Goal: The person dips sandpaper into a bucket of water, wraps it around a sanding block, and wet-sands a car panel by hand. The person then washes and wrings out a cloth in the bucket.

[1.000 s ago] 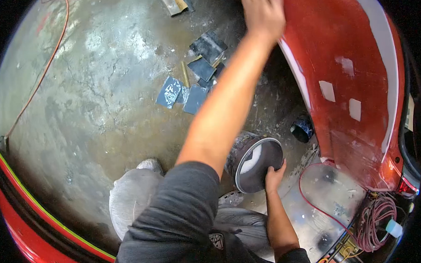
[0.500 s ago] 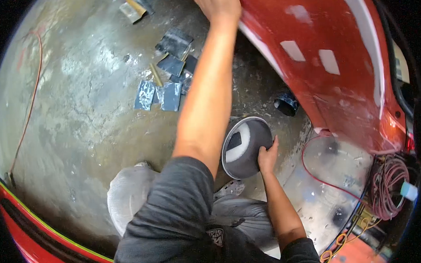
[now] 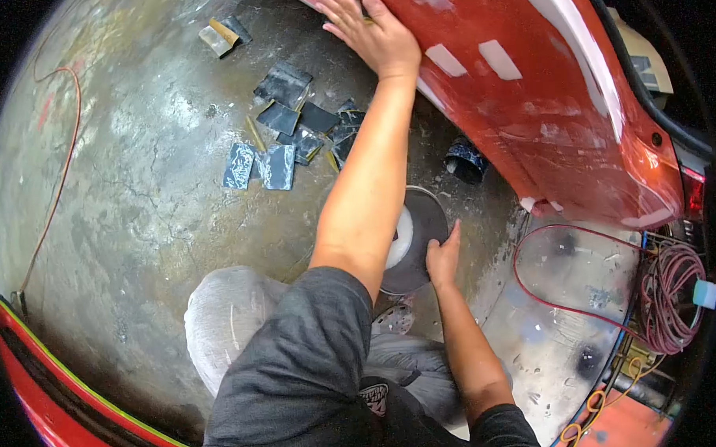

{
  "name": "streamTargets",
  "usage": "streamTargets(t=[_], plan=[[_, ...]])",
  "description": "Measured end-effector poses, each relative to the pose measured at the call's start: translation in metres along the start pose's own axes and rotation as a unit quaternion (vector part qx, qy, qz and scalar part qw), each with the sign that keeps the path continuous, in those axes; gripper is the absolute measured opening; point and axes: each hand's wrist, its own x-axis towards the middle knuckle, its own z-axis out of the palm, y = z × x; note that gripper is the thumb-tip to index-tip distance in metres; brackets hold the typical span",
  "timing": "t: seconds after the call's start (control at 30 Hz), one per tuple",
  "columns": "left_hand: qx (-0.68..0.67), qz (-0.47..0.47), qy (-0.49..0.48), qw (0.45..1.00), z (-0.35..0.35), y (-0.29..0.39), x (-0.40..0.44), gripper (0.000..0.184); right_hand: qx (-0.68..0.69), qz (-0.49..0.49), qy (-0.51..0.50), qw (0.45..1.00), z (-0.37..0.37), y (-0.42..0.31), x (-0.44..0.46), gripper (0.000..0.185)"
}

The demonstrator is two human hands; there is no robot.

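Observation:
My left hand [image 3: 375, 38] lies against the red car panel [image 3: 520, 115] near its edge, with the fingers stretched out and the thumb apart. A small dark patch shows by its fingertips, too little of it to name. My right hand [image 3: 444, 260] grips the rim of a round dark basin [image 3: 427, 221], thumb on the inner side. A white shape shows inside the basin, and my left forearm hides the basin's left part. Pale filler patches [image 3: 500, 59] mark the panel.
Several dark sandpaper sheets [image 3: 284, 84] lie on the wet concrete floor [image 3: 152, 191]. A dark can [image 3: 466, 160] lies beneath the panel. A red hose [image 3: 526, 285] leads to a coiled hose [image 3: 668, 307] at right. Another red panel [image 3: 57, 399] is at lower left.
My left hand has moved down into fuller view, its fingers now visible on the panel. The basin sits slightly further left and is more covered by my forearm. The camera view has shifted.

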Motion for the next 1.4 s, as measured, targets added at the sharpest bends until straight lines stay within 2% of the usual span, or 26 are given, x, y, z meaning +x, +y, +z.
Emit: streamTargets(t=[0.1,0.17,0.23,0.3,0.33,0.37,0.4,0.43,0.5,0.57,0.6,0.7,0.77,0.83,0.87,0.9,0.93,0.97,1.0,1.03,1.07,1.17,1.23,1.27,1.3,1.4], plan=[[-0.015,0.019,-0.032,0.999,0.004,0.01,-0.071,0.069,0.029,0.008,0.004,1.0,0.002,-0.004,-0.001,0.08],[0.024,0.026,-0.116,0.993,0.014,0.016,-0.167,0.073,0.041,-0.005,0.005,0.999,0.003,0.004,0.001,0.079],[0.014,0.009,-0.214,0.977,0.01,0.023,-0.23,0.076,0.097,-0.056,-0.049,0.992,-0.007,-0.003,0.005,0.083],[0.02,0.024,-0.191,0.981,0.008,0.022,-0.208,0.075,0.045,-0.123,-0.008,0.991,0.007,0.024,0.01,0.083],[0.061,0.048,-0.141,0.987,0.01,0.014,-0.167,0.072,0.025,-0.077,-0.004,0.997,0.006,0.02,0.008,0.081],[0.032,0.02,-0.08,0.996,0.01,0.009,-0.117,0.073,0.006,-0.029,0.001,1.0,0.005,0.014,0.004,0.08],[-0.014,-0.027,-0.048,0.998,0.007,0.004,-0.062,0.074,0.003,-0.026,0.014,1.0,0.005,0.011,0.001,0.08],[0.012,-0.016,-0.03,0.999,0.003,-0.001,-0.021,0.074,0.016,-0.014,0.007,1.0,0.002,0.008,-0.006,0.08],[0.03,-0.037,0.029,0.998,0.002,0.003,0.011,0.074,0.048,-0.005,-0.002,0.999,-0.004,-0.003,-0.004,0.08],[0.016,0.013,-0.069,0.997,-0.007,-0.007,-0.028,0.073,0.052,0.015,-0.004,0.999,-0.004,-0.008,-0.004,0.08],[0.038,0.046,-0.054,0.997,0.001,-0.002,-0.072,0.072,0.051,0.02,-0.008,0.998,-0.004,-0.01,-0.003,0.08],[0.052,0.035,-0.175,0.982,0.01,0.011,-0.217,0.076,0.041,-0.077,0.022,0.996,0.014,0.024,0.008,0.079],[0.0,-0.002,-0.235,0.972,0.006,0.016,-0.242,0.078,0.03,-0.109,-0.02,0.993,-0.001,0.012,0.008,0.079],[-0.018,-0.018,-0.127,0.992,0.017,0.018,-0.186,0.079,0.01,-0.063,0.038,0.997,0.012,0.017,0.003,0.079],[-0.07,-0.023,-0.07,0.995,0.016,0.015,-0.131,0.08,0.019,-0.003,-0.002,1.0,0.0,0.002,0.0,0.081],[-0.111,-0.043,-0.038,0.992,0.008,0.015,-0.077,0.08,0.007,-0.009,-0.001,1.0,0.001,0.006,0.001,0.082],[-0.044,-0.026,-0.033,0.998,0.011,-0.012,-0.027,0.081,0.014,-0.009,0.007,1.0,0.001,0.006,-0.003,0.082],[-0.09,-0.072,0.0,0.993,0.013,-0.021,0.012,0.082,0.022,-0.013,0.016,1.0,0.002,0.003,-0.002,0.083],[-0.044,-0.069,0.057,0.995,0.021,-0.043,0.041,0.076,0.022,-0.016,0.017,0.999,0.002,0.004,0.0,0.083],[0.004,-0.066,0.111,0.992,0.014,-0.025,0.049,0.071,0.022,-0.017,0.018,0.999,0.002,0.006,0.0,0.083],[-0.09,-0.079,-0.015,0.993,0.001,-0.014,0.016,0.084,0.025,-0.017,0.021,0.999,0.004,0.005,-0.002,0.084],[-0.169,-0.101,0.002,0.98,0.023,0.016,-0.105,0.081,0.018,0.017,-0.005,1.0,0.005,0.004,0.001,0.084],[-0.138,-0.114,-0.072,0.981,0.026,0.039,-0.198,0.081,0.046,-0.073,0.029,0.996,0.027,0.047,0.013,0.083],[-0.127,-0.125,-0.128,0.976,0.024,0.042,-0.242,0.081,0.035,-0.063,0.02,0.997,0.025,0.045,0.009,0.083],[-0.117,-0.132,-0.182,0.967,0.022,0.042,-0.262,0.082,0.026,-0.056,0.012,0.998,0.021,0.035,0.007,0.083],[-0.145,-0.134,-0.105,0.975,0.021,0.039,-0.203,0.081,0.002,-0.03,-0.003,1.0,0.003,0.003,0.004,0.083]])
